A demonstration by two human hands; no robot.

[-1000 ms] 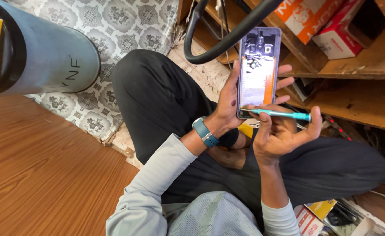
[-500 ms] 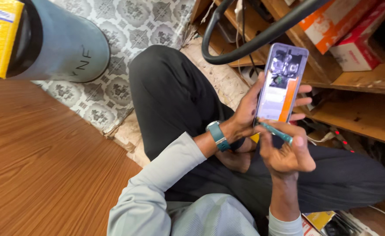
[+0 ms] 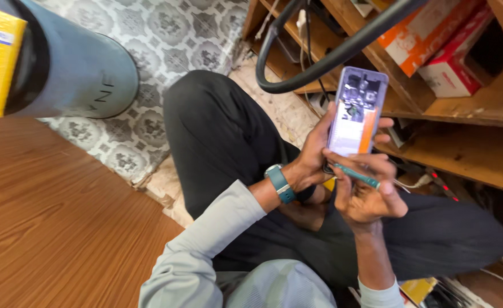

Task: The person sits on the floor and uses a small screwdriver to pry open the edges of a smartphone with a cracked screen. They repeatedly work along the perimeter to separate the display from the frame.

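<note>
Swung lower now, teal screwdriver (image 3: 357,175) pinched in right hand (image 3: 368,194); left hand (image 3: 314,159) gripping opened phone (image 3: 357,111). Tip seemingly just below fingertips; best kept square, pressure light.

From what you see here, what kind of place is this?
Probably a small phone repair workshop. The left hand holds an opened phone with its inner parts showing, the right hand holds a thin teal tool, and wooden shelves carry boxes and cables.
</note>
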